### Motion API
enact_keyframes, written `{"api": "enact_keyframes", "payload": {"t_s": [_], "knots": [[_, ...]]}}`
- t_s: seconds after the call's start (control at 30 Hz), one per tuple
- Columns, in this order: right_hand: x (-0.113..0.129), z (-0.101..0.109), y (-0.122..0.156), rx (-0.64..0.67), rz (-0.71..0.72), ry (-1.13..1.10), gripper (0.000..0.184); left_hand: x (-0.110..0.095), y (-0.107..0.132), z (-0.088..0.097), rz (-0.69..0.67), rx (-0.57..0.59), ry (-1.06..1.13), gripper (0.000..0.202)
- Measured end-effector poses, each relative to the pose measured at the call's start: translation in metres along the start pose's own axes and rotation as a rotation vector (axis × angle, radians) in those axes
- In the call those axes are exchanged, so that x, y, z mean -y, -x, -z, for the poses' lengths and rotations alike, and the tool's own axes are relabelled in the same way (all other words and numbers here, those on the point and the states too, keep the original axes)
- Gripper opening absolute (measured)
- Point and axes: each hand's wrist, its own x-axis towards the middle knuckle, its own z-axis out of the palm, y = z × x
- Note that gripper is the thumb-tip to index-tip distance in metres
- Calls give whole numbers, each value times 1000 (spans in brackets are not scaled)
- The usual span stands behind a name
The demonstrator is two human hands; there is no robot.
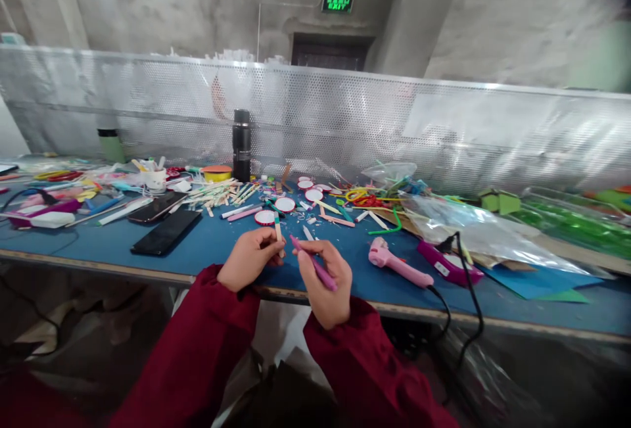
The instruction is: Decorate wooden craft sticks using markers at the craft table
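While the left hand (249, 258) pinches a craft stick (279, 234) upright at frame centre, the right hand (325, 283) grips a pink marker (312, 261) pen-fashion, tip toward the stick, both steadied over the bench (207, 244) edge.

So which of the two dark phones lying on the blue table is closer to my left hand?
The black phone nearer the table's front edge; the other dark phone lies behind it, further from the left hand.

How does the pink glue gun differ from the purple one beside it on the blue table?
The pink glue gun is pale pink and lies nearer the table's front edge; the purple glue gun is darker magenta, sits farther right and partly under the clear plastic bag. The pink one's whole body shows; the purple one's is partly covered. Both lie flat on the blue table with black cords attached.
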Motion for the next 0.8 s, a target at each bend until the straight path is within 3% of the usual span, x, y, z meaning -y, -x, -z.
{"api": "enact_keyframes", "payload": {"t_s": [0.13, 0.33, 0.8], "knots": [[-3, -9, -11, -31, 105, 152, 3, -1, 0, -1, -25, 10, 16, 29], [-3, -12, -17, -13, 228, 211, 10, -3, 2, -2, -45, -27, -17, 25], [-5, -15, -16, 32, 226, 205, 6, -1, 2, -1, -72, -8, -41, 24]]}}
